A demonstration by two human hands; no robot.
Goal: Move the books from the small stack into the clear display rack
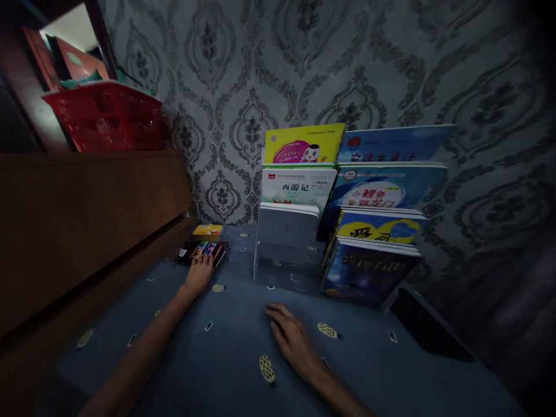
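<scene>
My left hand reaches far forward on the blue patterned cloth, its fingers lying on a small dark box with colourful print; whether they grip it is hidden. A small yellow box lies just behind that. My right hand rests palm down on the cloth with fingers stretched flat, holding nothing, a little in front of a clear tiered book stand. The stand carries several children's books in stepped rows, with a white book at its front left.
A brown wooden cabinet runs along the left, with a red plastic basket on top. Patterned grey wallpaper stands behind the stand. A dark flat object lies at the cloth's right edge.
</scene>
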